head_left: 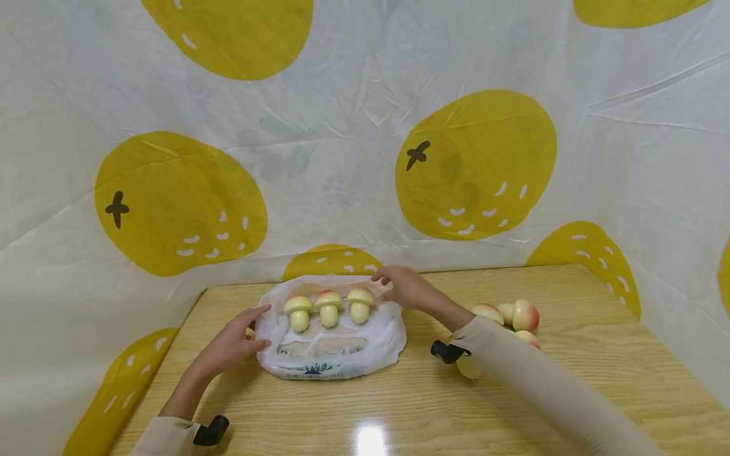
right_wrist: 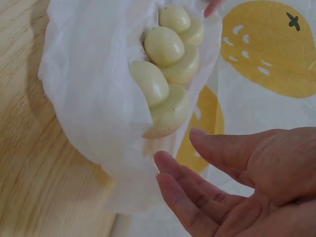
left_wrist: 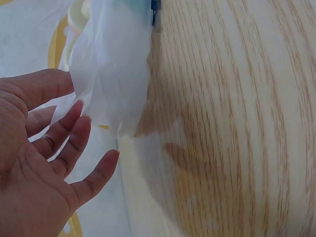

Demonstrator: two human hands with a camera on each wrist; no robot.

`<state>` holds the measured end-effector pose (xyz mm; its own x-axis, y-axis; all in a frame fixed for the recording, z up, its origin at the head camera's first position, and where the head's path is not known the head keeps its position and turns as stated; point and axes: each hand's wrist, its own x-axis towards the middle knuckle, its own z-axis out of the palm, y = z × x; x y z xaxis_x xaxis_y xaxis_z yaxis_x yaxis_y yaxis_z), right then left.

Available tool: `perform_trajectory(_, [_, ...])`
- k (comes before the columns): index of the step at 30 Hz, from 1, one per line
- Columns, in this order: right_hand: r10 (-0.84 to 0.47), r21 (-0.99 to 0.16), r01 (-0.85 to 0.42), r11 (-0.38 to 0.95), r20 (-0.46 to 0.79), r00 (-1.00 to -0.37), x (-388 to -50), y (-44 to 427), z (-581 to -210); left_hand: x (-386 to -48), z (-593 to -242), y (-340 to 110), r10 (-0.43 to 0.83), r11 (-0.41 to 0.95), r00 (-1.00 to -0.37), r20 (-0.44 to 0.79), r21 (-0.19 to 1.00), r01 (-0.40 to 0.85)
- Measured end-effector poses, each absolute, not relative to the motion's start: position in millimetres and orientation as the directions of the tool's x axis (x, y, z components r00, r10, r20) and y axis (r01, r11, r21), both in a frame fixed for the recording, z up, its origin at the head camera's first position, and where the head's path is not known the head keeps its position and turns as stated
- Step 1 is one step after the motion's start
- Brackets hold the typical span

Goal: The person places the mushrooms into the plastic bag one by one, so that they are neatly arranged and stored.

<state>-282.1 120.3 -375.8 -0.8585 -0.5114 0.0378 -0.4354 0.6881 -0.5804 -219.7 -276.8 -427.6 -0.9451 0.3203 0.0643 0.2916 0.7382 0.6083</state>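
A white plastic bag (head_left: 389, 342) with green print lies on the table, its mouth spread. Three toy-like mushrooms sit in a row in it: the left mushroom (head_left: 299, 313), the middle mushroom (head_left: 329, 308) and the right mushroom (head_left: 360, 305). At the bag's left edge is my left hand (head_left: 234, 339), thumb and fingers spread apart; in the left wrist view its fingertips touch the thin plastic (left_wrist: 111, 74). My right hand (head_left: 407, 288) reaches to the far right rim, beside the right mushroom. The right wrist view shows its thumb and fingers apart, holding nothing.
More red-and-cream mushrooms (head_left: 525, 315) lie on the right of the wooden table (head_left: 319, 418), partly hidden by my right sleeve (head_left: 530, 380). A white curtain (head_left: 336, 183) printed with yellow fruit hangs behind the table and at both sides.
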Motion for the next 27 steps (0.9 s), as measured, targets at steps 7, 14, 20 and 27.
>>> perform_trajectory(7, [-0.489,-0.595,-0.422,0.683,0.056,-0.870,-277.6,142.3,-367.4,-218.2,-427.3,-277.9,0.316,0.735,-0.947,0.059,0.617,0.283])
perform_trajectory(14, [-0.470,-0.604,-0.418,0.678,0.081,-0.879,-272.4,163.4,-363.7,-217.6,-426.3,-277.2,0.317,0.737,-0.947,0.057,0.613,0.284])
perform_trajectory(20, [-0.465,-0.628,-0.403,0.666,0.072,-0.882,-268.3,186.5,-362.7,-217.5,-425.2,-276.2,0.318,0.746,-0.946,0.061,0.599,0.290])
perform_trajectory(27, [-0.460,-0.643,-0.387,0.660,0.060,-0.886,-263.4,212.9,-360.2,-217.5,-422.9,-276.6,0.318,0.751,-0.946,0.065,0.592,0.293])
